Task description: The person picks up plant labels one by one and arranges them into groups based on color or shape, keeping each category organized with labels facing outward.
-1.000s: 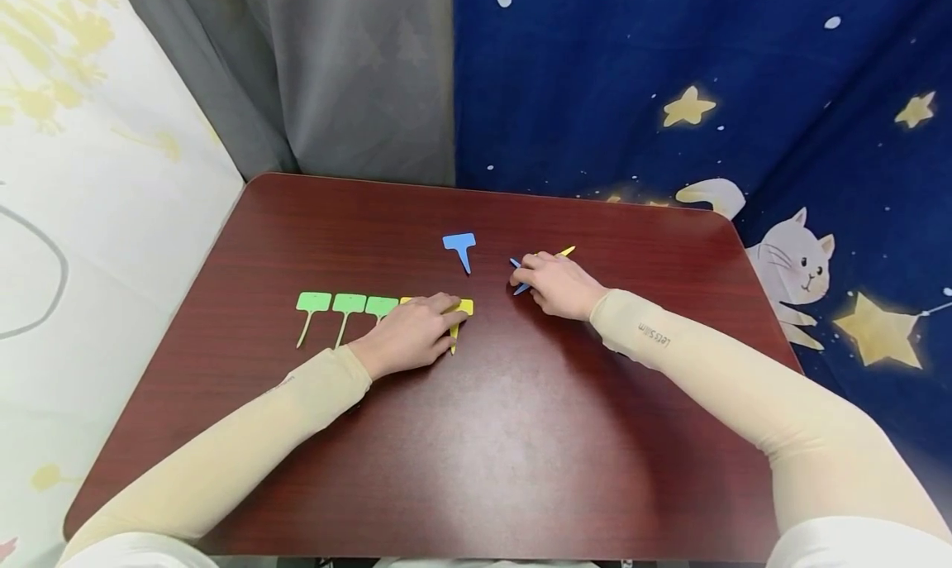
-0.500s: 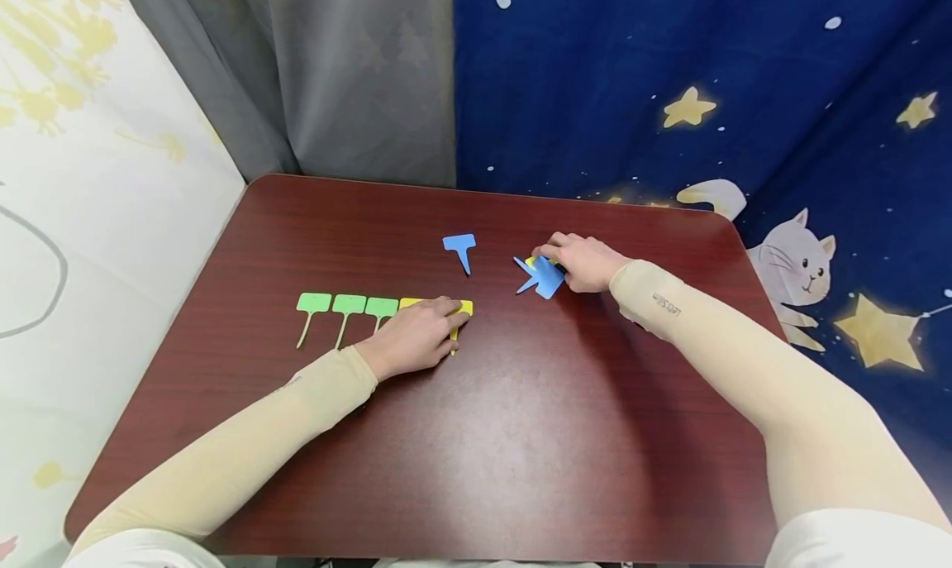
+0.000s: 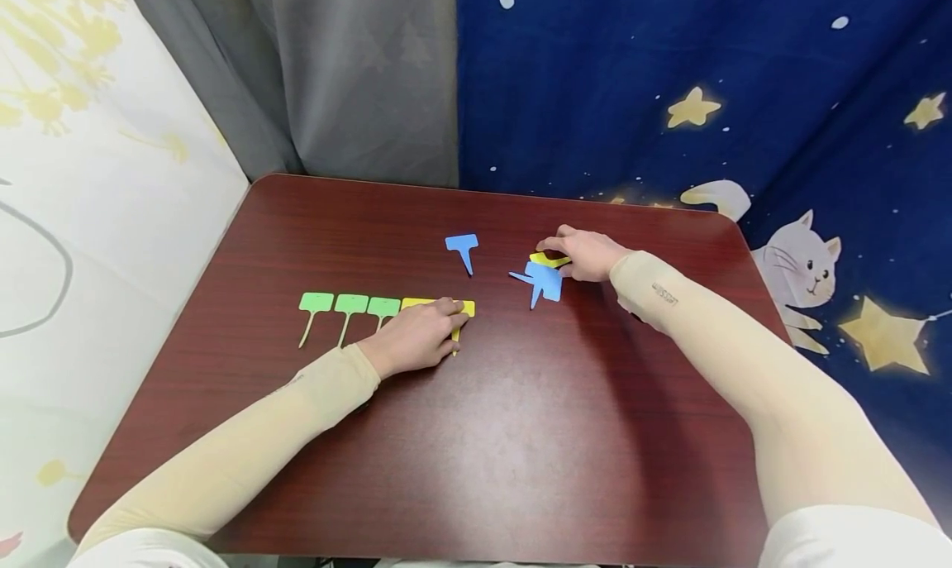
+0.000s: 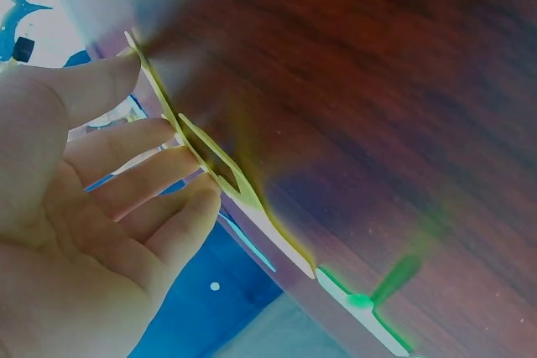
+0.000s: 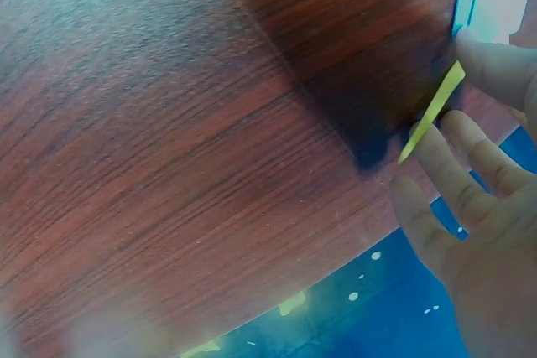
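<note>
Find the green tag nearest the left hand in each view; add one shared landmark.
Head: the green tag sits left of centre, slightly below mid-height.
Left wrist: lower right.
Right wrist: not in it.
Shared landmark: the reddish-brown tabletop, in all three views.

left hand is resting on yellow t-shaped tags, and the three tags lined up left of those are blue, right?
The colour is wrong: the three flat T-shaped tags lined up left are green, not blue, as the head view shows. The left hand does rest on flat yellow T-shaped tags.
</note>
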The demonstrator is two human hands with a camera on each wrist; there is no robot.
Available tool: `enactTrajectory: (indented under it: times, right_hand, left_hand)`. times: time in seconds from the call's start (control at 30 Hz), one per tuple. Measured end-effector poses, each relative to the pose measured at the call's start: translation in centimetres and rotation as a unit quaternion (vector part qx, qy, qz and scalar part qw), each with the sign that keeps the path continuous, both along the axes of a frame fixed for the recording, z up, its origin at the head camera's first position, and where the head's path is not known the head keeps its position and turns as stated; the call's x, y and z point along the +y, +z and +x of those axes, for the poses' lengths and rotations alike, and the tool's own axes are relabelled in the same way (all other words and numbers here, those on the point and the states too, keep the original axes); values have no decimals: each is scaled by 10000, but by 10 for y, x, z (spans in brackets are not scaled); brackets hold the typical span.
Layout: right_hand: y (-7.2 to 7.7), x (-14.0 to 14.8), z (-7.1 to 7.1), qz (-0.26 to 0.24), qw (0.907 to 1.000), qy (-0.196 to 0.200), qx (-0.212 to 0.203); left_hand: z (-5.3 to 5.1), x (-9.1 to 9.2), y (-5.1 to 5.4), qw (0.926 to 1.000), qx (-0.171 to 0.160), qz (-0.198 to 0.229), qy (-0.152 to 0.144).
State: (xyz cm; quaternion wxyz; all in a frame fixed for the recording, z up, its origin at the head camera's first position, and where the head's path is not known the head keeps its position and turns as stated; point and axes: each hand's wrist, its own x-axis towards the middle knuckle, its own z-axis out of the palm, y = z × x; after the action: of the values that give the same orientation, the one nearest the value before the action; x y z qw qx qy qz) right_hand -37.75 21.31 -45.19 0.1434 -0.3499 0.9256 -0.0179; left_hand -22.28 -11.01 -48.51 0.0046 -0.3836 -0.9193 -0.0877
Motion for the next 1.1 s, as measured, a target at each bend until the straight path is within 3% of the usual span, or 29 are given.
enactTrajectory:
  times: [0.3,0.53,0.73,1.1]
  right_hand:
    - [-3,-7,-6,-233,9994,-197,-144]
    - [-3,-5,-11,-239,9962,-535,-643]
    - [-1,-4,-16,-243,9892,-911,-1124]
    - [-3,0,-19,-940,9709,-1477,-1636]
  left_hand:
    - [0,-1,-2,10000,-22,3,-55]
    - [0,-3,-1,9999,-148,-19,-61]
    - [-1,-3,0,9996,-231,-128,-31]
    - [-1,-5,1,9994,-290,-160,28]
